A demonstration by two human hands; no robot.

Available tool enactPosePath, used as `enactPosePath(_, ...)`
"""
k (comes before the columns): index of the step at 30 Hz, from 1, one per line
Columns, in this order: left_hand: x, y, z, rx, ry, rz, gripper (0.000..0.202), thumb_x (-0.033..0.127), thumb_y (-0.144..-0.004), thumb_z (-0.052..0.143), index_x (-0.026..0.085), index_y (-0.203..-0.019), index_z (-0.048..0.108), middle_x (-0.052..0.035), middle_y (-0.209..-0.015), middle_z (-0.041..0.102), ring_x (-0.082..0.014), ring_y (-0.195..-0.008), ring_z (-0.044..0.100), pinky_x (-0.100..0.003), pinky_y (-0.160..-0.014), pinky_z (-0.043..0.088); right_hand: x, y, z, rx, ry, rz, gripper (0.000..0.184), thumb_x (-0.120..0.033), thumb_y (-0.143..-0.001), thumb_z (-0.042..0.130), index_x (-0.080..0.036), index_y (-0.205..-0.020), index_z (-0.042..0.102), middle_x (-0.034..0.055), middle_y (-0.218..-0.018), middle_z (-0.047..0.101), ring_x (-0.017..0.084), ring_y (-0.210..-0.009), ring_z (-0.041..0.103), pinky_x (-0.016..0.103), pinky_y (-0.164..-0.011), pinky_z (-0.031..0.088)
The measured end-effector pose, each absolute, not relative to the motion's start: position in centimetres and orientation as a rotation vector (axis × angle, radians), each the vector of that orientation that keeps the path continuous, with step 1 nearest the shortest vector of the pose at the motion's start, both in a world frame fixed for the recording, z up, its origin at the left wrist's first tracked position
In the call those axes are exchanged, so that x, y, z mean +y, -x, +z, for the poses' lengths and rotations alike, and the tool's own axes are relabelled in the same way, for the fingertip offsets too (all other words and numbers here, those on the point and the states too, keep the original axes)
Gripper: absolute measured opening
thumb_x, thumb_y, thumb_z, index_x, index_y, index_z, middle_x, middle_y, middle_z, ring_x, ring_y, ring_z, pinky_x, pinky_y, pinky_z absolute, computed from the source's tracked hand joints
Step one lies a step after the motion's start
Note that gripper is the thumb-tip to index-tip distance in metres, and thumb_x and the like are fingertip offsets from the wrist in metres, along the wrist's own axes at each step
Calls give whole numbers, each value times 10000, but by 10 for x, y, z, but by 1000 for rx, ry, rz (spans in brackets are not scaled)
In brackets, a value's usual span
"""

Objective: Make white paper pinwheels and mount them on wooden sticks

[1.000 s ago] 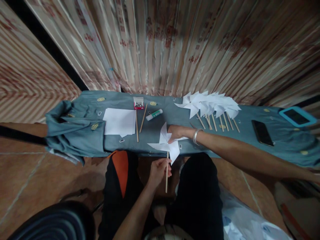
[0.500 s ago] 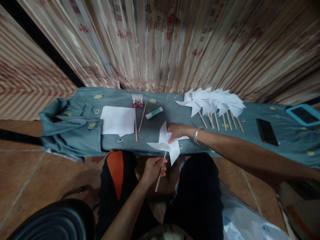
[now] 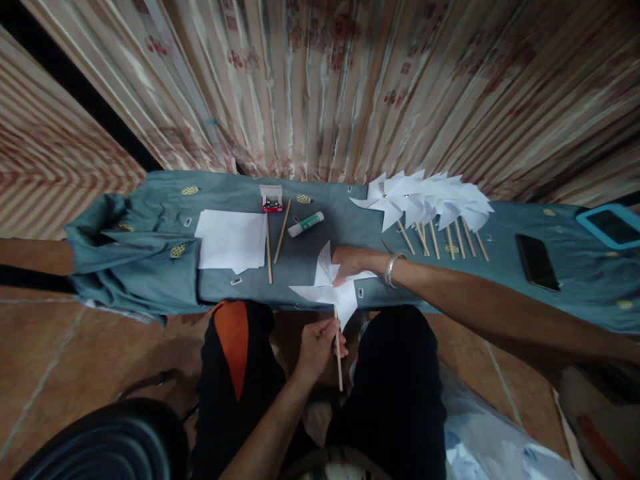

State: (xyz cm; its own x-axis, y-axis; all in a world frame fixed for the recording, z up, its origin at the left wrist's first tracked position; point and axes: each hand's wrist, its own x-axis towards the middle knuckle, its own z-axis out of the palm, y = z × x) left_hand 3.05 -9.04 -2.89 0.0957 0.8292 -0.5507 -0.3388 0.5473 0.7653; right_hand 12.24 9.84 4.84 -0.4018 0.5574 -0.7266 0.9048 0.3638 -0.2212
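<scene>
A white paper pinwheel (image 3: pixel 345 301) lies at the table's front edge, its wooden stick (image 3: pixel 339 373) slanting down over the edge between my knees. Closed around that stick just below the blades is my left hand (image 3: pixel 316 343). My right hand (image 3: pixel 349 261), with a silver bangle at the wrist, is closed on the pinwheel at its centre; the fingertips and most of the hub are hidden. To the left lie two loose wooden sticks (image 3: pixel 269 250), a glue stick (image 3: pixel 306 225) and a small red-and-white box of metal pins (image 3: pixel 272 200).
A stack of white paper (image 3: pixel 231 239) lies at the left. Overlapping pinwheels (image 3: pixel 425 199) sit at the back right. Further right are a black phone (image 3: pixel 538 262) and a blue-framed device (image 3: pixel 611 225). A curtain (image 3: pixel 320 87) hangs behind the cloth-covered table (image 3: pixel 310 263). A black stool (image 3: pixel 105 440) stands lower left.
My left hand has moved slightly right, swinging the stick's lower end rightward so it stands nearer vertical. My right hand stays at the pinwheel's centre. The view has shifted a little.
</scene>
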Motion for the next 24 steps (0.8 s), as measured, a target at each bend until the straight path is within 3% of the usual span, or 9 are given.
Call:
enactPosePath(8, -89, -22, -26, 1186, -584, 889, 494, 612, -630, 692, 146, -508, 588, -18, -439, 560, -101, -352, 519, -209, -381, 395, 94, -119, 59, 2085, -1256, -819, 328, -264, -646, 780, -80, -915, 738, 68, -813, 723, 205, -771, 643, 235, -604, 403)
enactPosePath(15, -80, 0, -24, 1232, -588, 847, 416, 542, -587, 730, 136, -626, 649, 33, -437, 537, -74, -316, 451, -200, -344, 332, 95, -119, 60, 2072, -1243, -839, 343, -255, -636, 779, -74, -925, 742, 58, -815, 726, 185, -749, 637, 222, -609, 405)
enactPosePath(24, -70, 23, -27, 1299, -758, 814, 400, 539, -623, 690, 142, -605, 644, 41, -443, 515, -54, -307, 392, -195, -347, 253, 92, -122, 56, 2124, -1304, -854, 234, -216, -652, 773, -87, -846, 751, 46, -728, 705, 160, -655, 605, 239, -593, 387)
